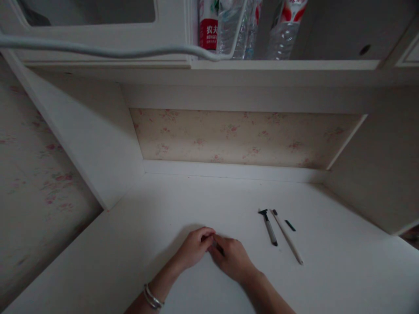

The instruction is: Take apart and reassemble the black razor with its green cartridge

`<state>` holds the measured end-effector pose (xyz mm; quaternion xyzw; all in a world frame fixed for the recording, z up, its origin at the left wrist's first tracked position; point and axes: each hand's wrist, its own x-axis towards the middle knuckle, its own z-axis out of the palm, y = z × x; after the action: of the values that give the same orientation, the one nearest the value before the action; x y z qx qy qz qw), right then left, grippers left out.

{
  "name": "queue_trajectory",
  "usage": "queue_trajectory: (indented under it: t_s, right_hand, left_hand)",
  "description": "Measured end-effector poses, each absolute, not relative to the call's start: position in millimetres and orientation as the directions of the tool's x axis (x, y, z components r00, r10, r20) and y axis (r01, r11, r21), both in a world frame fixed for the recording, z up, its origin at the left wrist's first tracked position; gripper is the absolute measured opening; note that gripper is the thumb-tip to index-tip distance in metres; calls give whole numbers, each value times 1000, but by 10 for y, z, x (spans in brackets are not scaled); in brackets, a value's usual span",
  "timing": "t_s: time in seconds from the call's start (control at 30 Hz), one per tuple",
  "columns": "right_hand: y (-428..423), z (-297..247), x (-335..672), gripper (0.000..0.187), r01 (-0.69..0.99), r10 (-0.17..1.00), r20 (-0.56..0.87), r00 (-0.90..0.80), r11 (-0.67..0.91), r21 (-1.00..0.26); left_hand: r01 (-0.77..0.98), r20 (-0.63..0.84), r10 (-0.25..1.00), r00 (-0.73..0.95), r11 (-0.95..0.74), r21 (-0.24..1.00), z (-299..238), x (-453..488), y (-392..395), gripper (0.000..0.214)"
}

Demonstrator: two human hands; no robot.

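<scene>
Above the white desk (131,261), my left hand (196,246) and my right hand (234,257) meet at the fingertips. Both hands are closed in a pinch, and whatever lies between the fingers is too small or hidden to make out. Bracelets (152,297) ring my left wrist. To the right of my right hand lies a razor (269,229) with a grey and black handle, its head pointing away from me. Beside it rests a long white stick-like toothbrush (288,237) with a dark head, and further right a short black strip (290,225).
A shelf (281,65) overhead holds several plastic bottles (229,32), one with a red label. A white cable-like bar (114,53) crosses in front of the cabinet. Side panels (88,131) bound the desk, and floral wallpaper (235,135) shows at the back.
</scene>
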<state>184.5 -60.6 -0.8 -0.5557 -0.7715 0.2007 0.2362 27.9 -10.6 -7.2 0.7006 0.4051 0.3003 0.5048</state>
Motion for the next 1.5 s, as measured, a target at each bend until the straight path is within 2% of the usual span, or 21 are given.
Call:
queue_trajectory:
  t_s: [1.5]
  right_hand:
    - [-609,-37,1852,10,741,944,188,-270,329,-586]
  left_hand:
    - [291,39,854,519,-219,931,-42,271,-114,23]
